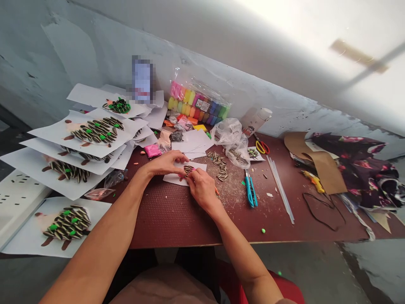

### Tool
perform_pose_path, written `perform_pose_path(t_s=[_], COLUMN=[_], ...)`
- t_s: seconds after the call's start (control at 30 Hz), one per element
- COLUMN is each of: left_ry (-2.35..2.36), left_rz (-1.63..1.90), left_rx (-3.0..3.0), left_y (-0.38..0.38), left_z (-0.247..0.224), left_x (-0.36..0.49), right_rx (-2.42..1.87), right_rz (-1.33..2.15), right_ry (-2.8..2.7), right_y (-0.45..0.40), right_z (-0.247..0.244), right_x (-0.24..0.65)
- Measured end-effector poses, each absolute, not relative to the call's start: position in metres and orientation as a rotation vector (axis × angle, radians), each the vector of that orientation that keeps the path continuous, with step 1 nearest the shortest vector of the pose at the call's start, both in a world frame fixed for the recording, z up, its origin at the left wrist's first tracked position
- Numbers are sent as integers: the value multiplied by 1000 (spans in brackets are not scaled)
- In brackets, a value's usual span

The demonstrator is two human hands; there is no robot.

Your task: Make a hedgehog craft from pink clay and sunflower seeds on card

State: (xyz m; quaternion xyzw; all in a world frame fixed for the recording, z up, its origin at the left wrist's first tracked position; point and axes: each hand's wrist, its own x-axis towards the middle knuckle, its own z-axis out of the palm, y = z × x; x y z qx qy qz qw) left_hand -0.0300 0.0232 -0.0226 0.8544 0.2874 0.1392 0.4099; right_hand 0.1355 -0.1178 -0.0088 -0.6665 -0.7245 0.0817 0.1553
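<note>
A small white sheet of paper [173,179] lies on the table in front of me, with a cluster of striped sunflower seeds [187,170] on it. My left hand [167,164] rests at the left of this cluster, fingers curved and thumb apart, the thumb reaching to the seeds' edge. From the right, my right hand [203,186] bends over the cluster with its fingers pinched together; whatever is between the fingertips is hidden. Loose sunflower seeds [222,172] lie in a pile just beyond my right hand.
Sheets with seed hedgehogs [95,131] are stacked at left. Behind stands a bag of coloured clay [199,103]. A clear plastic bag [232,137], scissors [262,147], a teal utility knife [251,191] and glue sticks [281,190] are on the right; farther over lies dark floral cloth [351,169].
</note>
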Motion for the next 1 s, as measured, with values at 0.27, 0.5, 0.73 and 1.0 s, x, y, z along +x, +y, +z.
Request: perform_pose_path(t_s=[0.27,0.5,0.73,1.0], left_ry=[743,742,759,741], left_rz=[359,362,339,353], left_rx=[2157,2164,2150,2146], left_y=[23,24,23,23], left_z=[-26,-26,-24,-24], left_x=[-30,-29,-28,-30], right_rx=[-1894,-1892,-1913,-1943], right_rz=[246,257,264,263], right_ry=[-2082,-2068,-2078,-2065], right_y=[-117,-116,-116,-117], right_z=[-7,-8,-7,-5], right_x=[135,135,135,134])
